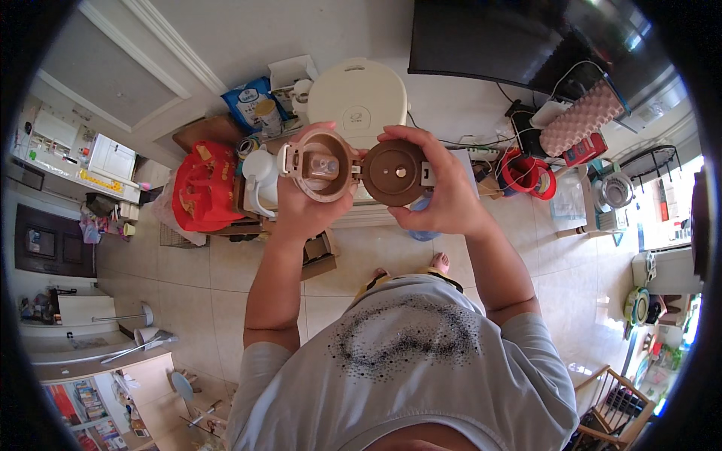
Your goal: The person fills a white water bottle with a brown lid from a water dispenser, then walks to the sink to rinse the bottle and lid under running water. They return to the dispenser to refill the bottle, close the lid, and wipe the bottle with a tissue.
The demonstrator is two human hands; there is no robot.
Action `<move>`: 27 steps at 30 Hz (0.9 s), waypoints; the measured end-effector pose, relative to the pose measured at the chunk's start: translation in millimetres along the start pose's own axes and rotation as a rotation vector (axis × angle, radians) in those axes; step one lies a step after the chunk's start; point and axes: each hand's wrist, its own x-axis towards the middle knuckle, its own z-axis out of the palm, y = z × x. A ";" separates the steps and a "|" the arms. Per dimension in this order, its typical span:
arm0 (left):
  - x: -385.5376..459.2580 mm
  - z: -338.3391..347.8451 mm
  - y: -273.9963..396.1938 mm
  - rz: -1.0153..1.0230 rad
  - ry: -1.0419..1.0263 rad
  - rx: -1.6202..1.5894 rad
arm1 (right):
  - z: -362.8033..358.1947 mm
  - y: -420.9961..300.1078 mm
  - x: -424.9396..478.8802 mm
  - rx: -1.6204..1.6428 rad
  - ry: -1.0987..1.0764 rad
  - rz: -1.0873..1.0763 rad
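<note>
A small round brown hinged container (322, 164), perhaps the flip top of a drinking cup, lies swung open between my hands. My left hand (312, 217) grips its pale-rimmed base, which has a cream latch (290, 159) on the left. Inside the base sits a translucent piece (323, 166); what it is I cannot tell. With thumb and fingers, my right hand (445, 175) holds the flat brown lid (392, 172) by its edge. A small hinge (356, 170) joins the two halves. Just beyond my hands stands a cream rounded appliance (357, 93).
At left are a red plastic bag (206, 189), a white jug (260, 175) and a blue packet (248, 101). Red buckets (516, 172), cables and a pink egg tray (581, 118) lie to the right, below a television (507, 45). A cardboard box (321, 256) rests on the tiled floor.
</note>
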 end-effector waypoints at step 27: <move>16.1 -16.7 -15.0 -0.152 -0.007 -0.040 | 4.4 26.3 12.3 0.186 0.005 0.114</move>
